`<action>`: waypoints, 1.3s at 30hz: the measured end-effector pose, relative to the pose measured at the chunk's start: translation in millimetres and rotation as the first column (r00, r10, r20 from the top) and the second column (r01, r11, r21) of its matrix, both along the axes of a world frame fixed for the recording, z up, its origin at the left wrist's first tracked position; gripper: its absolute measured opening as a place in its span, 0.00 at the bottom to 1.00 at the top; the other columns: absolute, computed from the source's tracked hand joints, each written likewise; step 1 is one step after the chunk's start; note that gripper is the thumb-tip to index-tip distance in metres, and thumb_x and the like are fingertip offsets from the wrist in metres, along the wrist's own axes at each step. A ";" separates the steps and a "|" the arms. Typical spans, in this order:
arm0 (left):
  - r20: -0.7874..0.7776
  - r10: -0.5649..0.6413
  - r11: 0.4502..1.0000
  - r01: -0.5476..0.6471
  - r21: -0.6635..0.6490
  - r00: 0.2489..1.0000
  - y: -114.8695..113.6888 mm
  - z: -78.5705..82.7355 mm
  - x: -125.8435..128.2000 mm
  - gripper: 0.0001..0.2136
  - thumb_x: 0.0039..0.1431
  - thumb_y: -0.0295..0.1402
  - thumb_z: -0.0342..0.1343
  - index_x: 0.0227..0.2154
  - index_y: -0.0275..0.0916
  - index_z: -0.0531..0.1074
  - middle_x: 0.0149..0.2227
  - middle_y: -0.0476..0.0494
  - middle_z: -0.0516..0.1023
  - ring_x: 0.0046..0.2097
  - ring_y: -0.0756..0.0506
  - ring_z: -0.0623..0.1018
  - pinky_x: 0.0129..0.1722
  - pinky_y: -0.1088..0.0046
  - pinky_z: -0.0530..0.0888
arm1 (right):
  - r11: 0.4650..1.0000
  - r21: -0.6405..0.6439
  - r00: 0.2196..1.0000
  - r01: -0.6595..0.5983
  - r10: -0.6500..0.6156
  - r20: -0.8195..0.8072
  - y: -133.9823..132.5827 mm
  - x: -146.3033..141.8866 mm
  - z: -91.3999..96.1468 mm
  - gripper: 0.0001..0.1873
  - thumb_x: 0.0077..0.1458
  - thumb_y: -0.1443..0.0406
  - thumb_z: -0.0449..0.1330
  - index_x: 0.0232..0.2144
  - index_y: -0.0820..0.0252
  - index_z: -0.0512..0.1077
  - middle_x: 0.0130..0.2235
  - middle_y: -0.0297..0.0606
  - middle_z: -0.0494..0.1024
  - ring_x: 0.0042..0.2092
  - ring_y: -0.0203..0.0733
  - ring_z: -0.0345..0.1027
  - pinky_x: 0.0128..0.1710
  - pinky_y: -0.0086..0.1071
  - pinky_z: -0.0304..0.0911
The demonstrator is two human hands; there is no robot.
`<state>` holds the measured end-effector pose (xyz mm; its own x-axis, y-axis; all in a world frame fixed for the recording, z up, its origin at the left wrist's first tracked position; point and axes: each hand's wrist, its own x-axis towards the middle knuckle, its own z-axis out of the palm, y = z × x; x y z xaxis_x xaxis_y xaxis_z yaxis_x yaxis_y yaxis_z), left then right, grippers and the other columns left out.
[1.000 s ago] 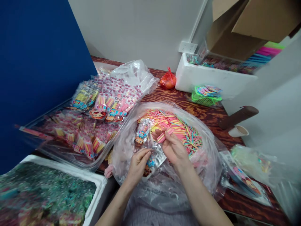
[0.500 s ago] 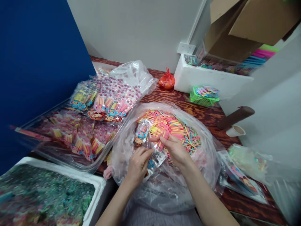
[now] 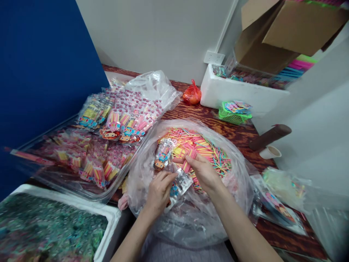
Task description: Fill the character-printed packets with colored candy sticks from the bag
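My left hand [image 3: 160, 189] is closed on the edge of a printed clear plastic pouch [image 3: 182, 185] with a silvery sheen. Between the thumb and fingers of my right hand [image 3: 203, 173] is a small bundle of pink and yellow candy sticks [image 3: 188, 161], just above the pouch's upper edge. Both hands are over a large plastic-lined tub [image 3: 240, 182] holding a heap of loose candy sticks [image 3: 209, 145], pink, yellow, blue and green. Another printed pouch [image 3: 163, 154] lies on the heap's left side. My fingers partly hide the pouch I hold.
Left, a clear tray [image 3: 109, 194] holds filled candy packets [image 3: 95, 167], with more pouches behind. A white foam box [image 3: 114, 214] stands front left. Farther right are a green basket [image 3: 234, 116], a brown flask [image 3: 269, 137], a paper cup [image 3: 270, 152] and a red bag [image 3: 192, 94].
The whole view has shifted slightly. My left hand still grips the pouch, and my right hand still holds the candy sticks close to it, with hardly any movement.
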<state>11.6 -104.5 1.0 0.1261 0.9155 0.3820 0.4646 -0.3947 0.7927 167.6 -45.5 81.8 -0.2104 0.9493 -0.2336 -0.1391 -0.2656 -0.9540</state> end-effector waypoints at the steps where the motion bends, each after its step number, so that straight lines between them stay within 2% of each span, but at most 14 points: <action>1: 0.058 0.005 1.000 -0.003 -0.031 0.998 -0.1 0.6 1.4 0.14 0.66 0.30 0.46 0.45 0.41 0.76 0.37 0.41 0.77 0.40 0.45 0.76 0.39 0.70 0.71 | 1.000 0.009 1.000 0.010 -0.010 -0.012 -1.3 -1.0 -2.6 0.17 0.47 0.51 0.65 0.28 0.59 0.73 0.33 0.41 0.82 0.43 0.52 0.74 0.48 0.42 0.60; 5: 0.277 0.048 0.990 -0.009 -0.141 0.960 -1.5 -4.1 6.4 0.12 0.65 0.32 0.50 0.43 0.41 0.77 0.38 0.42 0.78 0.41 0.46 0.77 0.41 0.72 0.71 | 0.998 0.016 0.998 -0.057 0.057 0.023 -10.4 -2.6 -10.3 0.17 0.48 0.51 0.65 0.31 0.59 0.76 0.41 0.41 0.81 0.49 0.51 0.71 0.53 0.43 0.59; 8: 0.379 0.087 0.980 -0.012 -0.198 0.921 -2.6 -10.1 8.0 0.11 0.63 0.32 0.52 0.42 0.41 0.78 0.39 0.43 0.79 0.43 0.45 0.77 0.43 0.71 0.72 | 0.996 0.031 0.996 -0.088 0.088 0.028 -18.1 -0.8 -10.3 0.17 0.52 0.52 0.63 0.40 0.56 0.74 0.46 0.41 0.80 0.50 0.48 0.70 0.53 0.42 0.60; 11: 0.435 0.120 0.971 -0.015 -0.238 0.892 -2.2 -10.0 8.6 0.10 0.62 0.33 0.54 0.42 0.41 0.78 0.40 0.44 0.79 0.44 0.45 0.76 0.45 0.72 0.71 | 0.993 0.118 1.000 0.015 -0.016 0.009 -24.1 0.0 -10.2 0.17 0.57 0.55 0.59 0.48 0.52 0.68 0.47 0.40 0.79 0.49 0.45 0.71 0.51 0.40 0.62; 13: 0.459 0.125 0.966 -0.003 -0.258 0.880 -1.0 -7.1 9.2 0.10 0.61 0.33 0.54 0.41 0.41 0.79 0.40 0.44 0.79 0.44 0.46 0.76 0.45 0.72 0.71 | 0.976 0.200 0.994 0.090 -0.102 0.048 -26.8 -1.2 -12.3 0.13 0.59 0.57 0.57 0.46 0.52 0.67 0.46 0.39 0.79 0.48 0.44 0.72 0.51 0.39 0.62; 15: 0.474 0.133 0.960 0.005 -0.280 0.871 0.4 -4.7 10.1 0.09 0.61 0.34 0.54 0.39 0.39 0.79 0.39 0.44 0.79 0.43 0.45 0.77 0.44 0.72 0.71 | 0.963 0.253 0.986 0.089 -0.122 0.118 -28.7 -3.4 -15.6 0.10 0.60 0.59 0.57 0.43 0.54 0.68 0.43 0.40 0.80 0.47 0.44 0.72 0.51 0.38 0.62; 19: 0.483 0.179 0.938 -0.001 -0.346 0.857 1.9 -6.1 10.9 0.11 0.60 0.38 0.55 0.39 0.39 0.79 0.40 0.43 0.79 0.43 0.45 0.76 0.43 0.72 0.72 | 0.944 0.303 0.977 0.133 -0.176 0.117 -31.0 -6.4 -19.4 0.21 0.60 0.62 0.57 0.55 0.50 0.60 0.46 0.39 0.77 0.49 0.44 0.71 0.50 0.38 0.63; 21: 0.499 0.203 0.929 -0.004 -0.371 0.842 2.1 -7.4 11.0 0.12 0.59 0.39 0.55 0.40 0.39 0.79 0.40 0.43 0.79 0.44 0.45 0.77 0.43 0.72 0.73 | 0.909 0.380 0.963 0.169 -0.234 0.133 -32.4 -6.2 -19.5 0.18 0.61 0.63 0.56 0.53 0.50 0.63 0.46 0.40 0.76 0.48 0.44 0.70 0.48 0.38 0.64; 23: 0.529 0.216 0.923 0.005 -0.384 0.821 2.1 -7.3 11.2 0.12 0.59 0.39 0.56 0.39 0.40 0.79 0.40 0.44 0.80 0.44 0.45 0.77 0.44 0.72 0.73 | 0.881 0.466 0.942 0.079 -0.219 0.254 -33.7 -4.9 -19.3 0.09 0.61 0.62 0.55 0.44 0.52 0.71 0.42 0.39 0.77 0.44 0.44 0.71 0.45 0.36 0.64; 25: 0.559 0.235 0.915 0.013 -0.403 0.795 2.2 -6.6 11.9 0.12 0.58 0.40 0.57 0.38 0.40 0.80 0.39 0.45 0.81 0.43 0.45 0.77 0.45 0.72 0.73 | 0.859 0.511 0.910 -0.031 -0.187 0.369 -34.2 -3.2 -19.2 0.09 0.63 0.62 0.53 0.37 0.54 0.73 0.38 0.38 0.77 0.42 0.44 0.71 0.43 0.36 0.63; 29: 0.603 0.306 0.882 0.019 -0.471 0.737 2.9 -8.1 14.3 0.13 0.56 0.42 0.58 0.37 0.39 0.80 0.38 0.45 0.81 0.41 0.45 0.78 0.42 0.72 0.74 | 0.809 0.578 0.872 -0.108 -0.201 0.445 -31.7 -0.9 -19.2 0.08 0.63 0.63 0.53 0.35 0.54 0.72 0.42 0.40 0.76 0.46 0.45 0.68 0.47 0.38 0.61; 33: 0.637 0.355 0.863 0.022 -0.504 0.684 4.5 -9.3 15.4 0.14 0.54 0.43 0.60 0.36 0.37 0.79 0.36 0.44 0.81 0.38 0.45 0.79 0.39 0.72 0.75 | 0.813 0.533 0.845 -0.234 -0.100 0.525 -31.5 -2.2 -17.5 0.06 0.61 0.64 0.55 0.34 0.54 0.72 0.41 0.40 0.75 0.47 0.46 0.67 0.48 0.39 0.60; 37: 0.649 0.362 0.856 0.037 -0.515 0.670 14.8 2.7 7.7 0.14 0.54 0.43 0.60 0.37 0.38 0.79 0.32 0.47 0.80 0.33 0.47 0.78 0.30 0.75 0.75 | 0.849 0.527 0.897 -0.039 -0.203 0.393 -36.5 -1.9 -18.8 0.13 0.63 0.63 0.54 0.50 0.51 0.67 0.50 0.41 0.73 0.51 0.44 0.67 0.49 0.37 0.62; 39: 0.648 0.362 0.869 0.010 -0.495 0.670 28.6 10.1 -0.1 0.14 0.54 0.43 0.60 0.38 0.39 0.78 0.31 0.48 0.79 0.30 0.49 0.76 0.27 0.77 0.74 | 0.863 0.506 0.901 0.005 -0.223 0.371 -32.0 5.5 -25.4 0.15 0.63 0.63 0.53 0.52 0.51 0.65 0.51 0.41 0.73 0.51 0.44 0.67 0.48 0.36 0.62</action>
